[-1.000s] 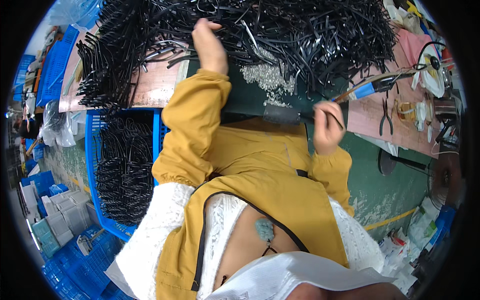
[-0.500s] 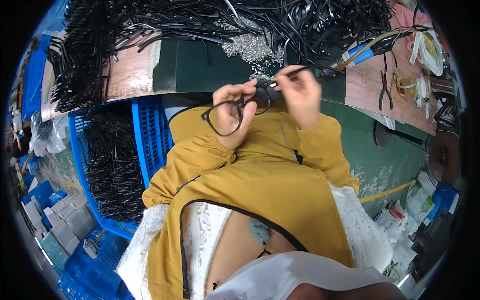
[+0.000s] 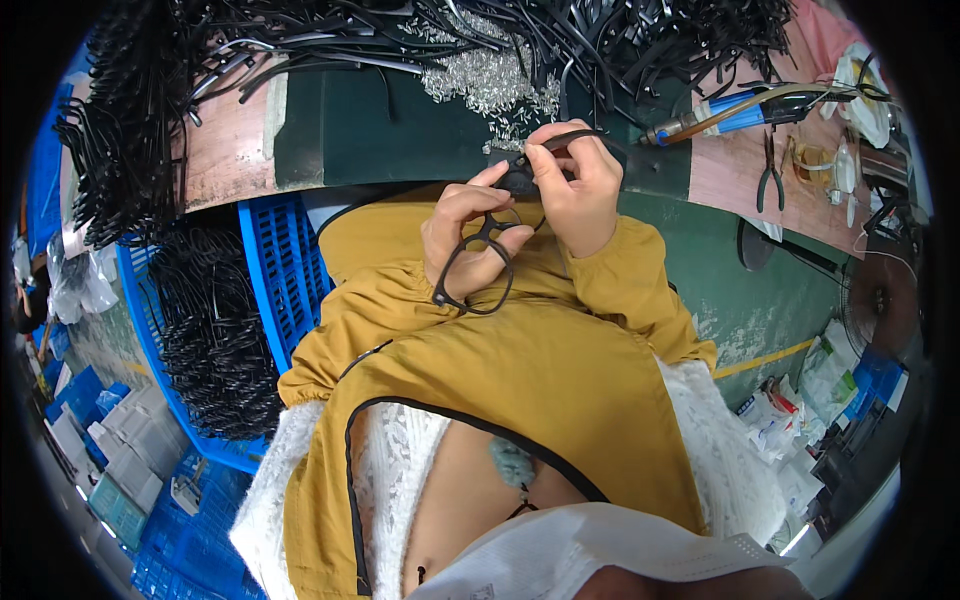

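My left hand [image 3: 466, 232] holds a black eyeglass frame front [image 3: 478, 270] by its rim, close to my chest, lenses empty. My right hand [image 3: 572, 182] pinches a thin black temple arm [image 3: 566, 137] against the frame's upper right corner. Both hands meet just below the edge of the green-topped workbench [image 3: 350, 130]. A heap of small silvery metal parts [image 3: 485, 80] lies on the bench right behind my hands.
Black temple arms [image 3: 620, 40] are piled along the back of the bench. A blue crate [image 3: 270, 280] at my left holds more black frames [image 3: 215, 330]. A blue-handled powered screwdriver [image 3: 715, 112] and pliers [image 3: 768, 175] lie at the right.
My left hand came back from the pile on the bench with a frame front. My right hand let the screwdriver lie and now brings a temple arm onto the frame.
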The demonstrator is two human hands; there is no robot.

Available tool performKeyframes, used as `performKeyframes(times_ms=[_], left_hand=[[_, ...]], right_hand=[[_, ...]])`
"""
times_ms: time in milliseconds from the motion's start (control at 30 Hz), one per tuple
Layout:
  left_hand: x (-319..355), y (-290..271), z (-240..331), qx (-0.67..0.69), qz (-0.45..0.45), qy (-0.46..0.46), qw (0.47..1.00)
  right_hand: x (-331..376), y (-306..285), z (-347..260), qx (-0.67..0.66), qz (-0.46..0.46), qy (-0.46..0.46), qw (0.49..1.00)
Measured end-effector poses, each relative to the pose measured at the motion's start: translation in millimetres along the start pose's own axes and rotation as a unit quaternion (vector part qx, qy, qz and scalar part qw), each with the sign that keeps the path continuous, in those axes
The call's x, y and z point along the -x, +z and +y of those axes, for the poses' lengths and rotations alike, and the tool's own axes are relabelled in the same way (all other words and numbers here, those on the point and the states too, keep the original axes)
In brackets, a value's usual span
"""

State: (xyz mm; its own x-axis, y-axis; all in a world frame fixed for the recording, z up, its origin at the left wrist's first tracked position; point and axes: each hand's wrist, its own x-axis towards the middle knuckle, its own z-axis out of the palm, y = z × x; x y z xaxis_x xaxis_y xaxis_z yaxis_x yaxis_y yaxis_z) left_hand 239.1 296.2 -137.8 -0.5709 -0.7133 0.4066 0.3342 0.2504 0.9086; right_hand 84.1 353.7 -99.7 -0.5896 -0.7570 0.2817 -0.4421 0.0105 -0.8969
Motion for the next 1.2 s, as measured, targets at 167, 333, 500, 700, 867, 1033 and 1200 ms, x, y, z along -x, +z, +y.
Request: performKeyframes(times_ms=[167, 333, 500, 700, 867, 1033, 1200], left_hand=[[-30, -17, 27, 0.196, 0.142, -0.152, 0.958], [-52, -47, 35, 0.266, 0.138, -0.253, 0.92], [-53, -49, 31, 0.133, 0.108, -0.266, 0.949], [-64, -52, 39, 0.201, 0.116, -0.337, 0.913], [-61, -32, 47, 0.241, -0.059, -0.52, 0.817], [-53, -8, 42, 0.307, -0.192, -0.636, 0.681], [-58, -7, 45, 0.268, -0.158, -0.616, 0.724]], right_hand=[[-41, -34, -33, -0.08, -0.25, 0.097, 0.96], [-124, 18, -27, 0.179, -0.233, -0.328, 0.898], [-148, 53, -16, 0.104, -0.255, -0.366, 0.889], [-96, -61, -70, 0.072, -0.157, -0.274, 0.946], [-50, -85, -48, 0.117, -0.162, -0.124, 0.972], [-10, -52, 1, -0.088, -0.12, 0.048, 0.988], [0, -41, 9, -0.161, -0.056, 0.093, 0.981]])
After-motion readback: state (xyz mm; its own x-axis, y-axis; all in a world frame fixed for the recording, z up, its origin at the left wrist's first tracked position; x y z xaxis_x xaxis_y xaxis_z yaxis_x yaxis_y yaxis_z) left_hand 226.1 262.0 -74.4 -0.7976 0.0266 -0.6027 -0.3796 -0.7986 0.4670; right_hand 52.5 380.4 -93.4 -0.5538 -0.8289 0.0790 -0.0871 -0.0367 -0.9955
